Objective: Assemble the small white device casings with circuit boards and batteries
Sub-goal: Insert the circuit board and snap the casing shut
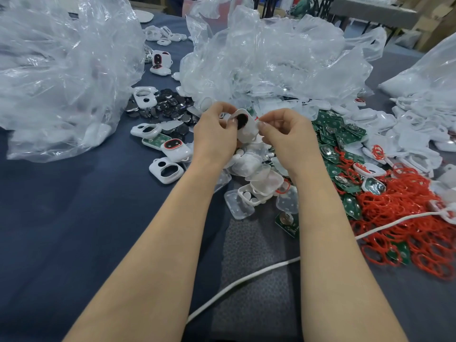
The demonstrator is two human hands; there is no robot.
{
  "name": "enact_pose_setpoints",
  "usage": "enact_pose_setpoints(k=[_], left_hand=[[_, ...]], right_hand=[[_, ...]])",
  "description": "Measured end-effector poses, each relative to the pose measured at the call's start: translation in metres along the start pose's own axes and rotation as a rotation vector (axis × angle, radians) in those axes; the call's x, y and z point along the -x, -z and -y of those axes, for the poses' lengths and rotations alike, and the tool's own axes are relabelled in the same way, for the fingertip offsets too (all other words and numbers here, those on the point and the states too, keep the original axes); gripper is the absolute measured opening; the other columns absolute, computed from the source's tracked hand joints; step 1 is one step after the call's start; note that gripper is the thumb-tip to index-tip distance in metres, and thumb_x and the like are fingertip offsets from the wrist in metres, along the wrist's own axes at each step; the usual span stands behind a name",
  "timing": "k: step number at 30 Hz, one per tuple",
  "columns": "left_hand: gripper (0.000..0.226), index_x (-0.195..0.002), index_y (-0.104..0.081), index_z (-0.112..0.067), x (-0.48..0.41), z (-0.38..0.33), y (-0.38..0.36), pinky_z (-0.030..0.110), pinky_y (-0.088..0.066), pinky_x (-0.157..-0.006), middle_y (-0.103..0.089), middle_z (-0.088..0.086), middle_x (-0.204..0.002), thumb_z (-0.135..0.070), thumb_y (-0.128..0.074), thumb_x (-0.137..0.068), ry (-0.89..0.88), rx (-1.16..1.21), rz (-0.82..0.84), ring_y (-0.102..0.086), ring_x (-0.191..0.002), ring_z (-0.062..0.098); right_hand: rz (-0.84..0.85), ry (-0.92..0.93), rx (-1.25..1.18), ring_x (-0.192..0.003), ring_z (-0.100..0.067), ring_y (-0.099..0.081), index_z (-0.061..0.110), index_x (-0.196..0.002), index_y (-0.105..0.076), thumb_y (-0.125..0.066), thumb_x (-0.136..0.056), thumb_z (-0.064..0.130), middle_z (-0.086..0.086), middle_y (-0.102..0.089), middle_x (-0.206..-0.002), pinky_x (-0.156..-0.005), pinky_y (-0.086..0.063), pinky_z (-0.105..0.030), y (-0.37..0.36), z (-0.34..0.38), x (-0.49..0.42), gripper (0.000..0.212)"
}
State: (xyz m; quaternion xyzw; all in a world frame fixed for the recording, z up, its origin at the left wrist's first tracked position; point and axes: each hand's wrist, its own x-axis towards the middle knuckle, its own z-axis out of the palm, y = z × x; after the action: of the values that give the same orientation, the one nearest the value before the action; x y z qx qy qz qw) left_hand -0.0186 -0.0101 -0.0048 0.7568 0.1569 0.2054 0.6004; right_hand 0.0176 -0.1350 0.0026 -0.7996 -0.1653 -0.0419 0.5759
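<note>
Fingers (217, 111) do the careful work. The left hand (214, 137) pinches one edge of a small white case (246, 128). The right hand (286, 137) pinches the other edge, so the case is held up just above the heap of parts (256, 178). A round black piece (240, 120) sits in its hole. I think the job now is to push it into place. To do this well, hold the case steady by its rim and press the black piece down flat, not at a slant. The case looks smooth and hard, with rounded corners. Close by lie flat green boards (330, 139), thin bendy red rings (399, 218) and crinkly clear bags (61, 70) on a dark blue cloth (74, 218).
</note>
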Motion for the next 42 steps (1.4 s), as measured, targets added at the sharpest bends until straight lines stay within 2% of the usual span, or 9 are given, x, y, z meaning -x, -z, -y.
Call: enact_pose_setpoints(k=[5, 8, 11, 19, 22, 26, 31, 38, 42], left_hand=[[0.015, -0.094, -0.057, -0.024, 0.002, -0.001, -0.001, 0.044, -0.058, -0.077, -0.068, 0.010, -0.083, -0.009, -0.052, -0.094, -0.018, -0.001, -0.038, -0.069, -0.077, 0.026], [0.015, -0.094, -0.057, -0.023, 0.003, -0.001, -0.003, 0.045, -0.058, -0.077, -0.069, 0.014, -0.084, -0.009, -0.051, -0.095, -0.023, 0.001, -0.053, -0.069, -0.077, 0.028], [0.014, -0.095, -0.057, -0.021, 0.004, -0.001, -0.003, 0.046, -0.057, -0.076, -0.069, 0.014, -0.083, -0.009, -0.051, -0.095, -0.034, -0.010, -0.066, -0.069, -0.076, 0.029], [0.016, -0.093, -0.054, -0.025, 0.008, -0.004, -0.005, 0.045, -0.058, -0.074, -0.068, 0.012, -0.081, -0.009, -0.051, -0.096, -0.062, 0.007, -0.065, -0.069, -0.072, 0.027], [0.016, -0.092, -0.054, -0.024, 0.008, -0.004, -0.005, 0.046, -0.058, -0.074, -0.069, 0.013, -0.082, -0.009, -0.051, -0.096, -0.058, 0.028, -0.059, -0.069, -0.075, 0.028], [0.018, -0.091, -0.054, -0.025, 0.007, -0.004, -0.005, 0.046, -0.058, -0.075, -0.069, 0.013, -0.082, -0.008, -0.051, -0.095, -0.062, 0.033, -0.052, -0.069, -0.077, 0.028], [0.012, -0.093, -0.054, -0.022, 0.008, -0.004, -0.006, 0.030, -0.054, -0.063, -0.067, 0.006, -0.075, -0.010, -0.057, -0.091, -0.087, 0.035, -0.045, -0.062, -0.059, 0.017], [0.022, -0.099, -0.053, -0.021, 0.007, -0.002, -0.007, 0.034, -0.055, -0.071, -0.069, 0.013, -0.091, -0.008, -0.064, -0.086, -0.038, 0.098, 0.036, -0.063, -0.069, 0.018], [0.022, -0.101, -0.055, -0.022, 0.007, -0.001, -0.008, 0.035, -0.055, -0.071, -0.069, 0.016, -0.089, -0.008, -0.065, -0.087, 0.039, 0.180, 0.067, -0.065, -0.069, 0.019]], right_hand=[[0.009, -0.009, -0.063, -0.071, -0.004, -0.058, 0.023, -0.078, -0.063, -0.067, -0.086, 0.008, 0.010, -0.063, -0.074, -0.077, -0.053, -0.026, -0.008, 0.003, 0.003, 0.017], [-0.011, -0.021, -0.048, -0.082, -0.008, -0.063, 0.018, -0.083, -0.065, -0.066, -0.086, 0.008, 0.006, -0.066, -0.083, -0.085, -0.055, -0.036, -0.015, 0.003, 0.004, 0.010], [-0.048, -0.002, 0.004, -0.087, -0.014, -0.064, 0.016, -0.085, -0.064, -0.064, -0.086, 0.006, 0.002, -0.066, -0.085, -0.086, -0.054, -0.039, -0.018, 0.002, 0.004, 0.009], [-0.111, -0.008, -0.060, -0.070, -0.009, -0.056, 0.019, -0.087, -0.051, -0.063, -0.087, 0.005, 0.004, -0.057, -0.077, -0.063, -0.047, -0.015, -0.025, -0.003, 0.005, 0.018], [-0.121, -0.035, -0.106, -0.072, -0.009, -0.057, 0.014, -0.096, -0.049, -0.063, -0.088, 0.006, 0.005, -0.057, -0.079, -0.063, -0.047, -0.013, -0.024, -0.004, 0.005, 0.018], [-0.123, -0.036, -0.103, -0.076, -0.010, -0.058, 0.015, -0.095, -0.050, -0.062, -0.089, 0.008, 0.005, -0.057, -0.082, -0.062, -0.046, -0.009, -0.025, -0.004, 0.004, 0.016], [-0.137, -0.050, -0.106, -0.075, -0.010, -0.058, 0.015, -0.097, -0.050, -0.059, -0.091, 0.010, 0.004, -0.057, -0.084, -0.061, -0.047, -0.014, -0.029, -0.004, 0.004, 0.012], [-0.178, -0.080, -0.144, -0.066, -0.002, -0.054, 0.015, -0.094, -0.049, -0.057, -0.092, 0.010, 0.006, -0.055, -0.080, -0.055, -0.044, -0.008, -0.031, -0.003, 0.004, 0.010], [-0.200, -0.145, -0.168, -0.067, -0.004, -0.055, 0.014, -0.096, -0.051, -0.060, -0.091, 0.014, 0.006, -0.055, -0.079, -0.055, -0.044, -0.009, -0.030, -0.001, 0.004, 0.010]])
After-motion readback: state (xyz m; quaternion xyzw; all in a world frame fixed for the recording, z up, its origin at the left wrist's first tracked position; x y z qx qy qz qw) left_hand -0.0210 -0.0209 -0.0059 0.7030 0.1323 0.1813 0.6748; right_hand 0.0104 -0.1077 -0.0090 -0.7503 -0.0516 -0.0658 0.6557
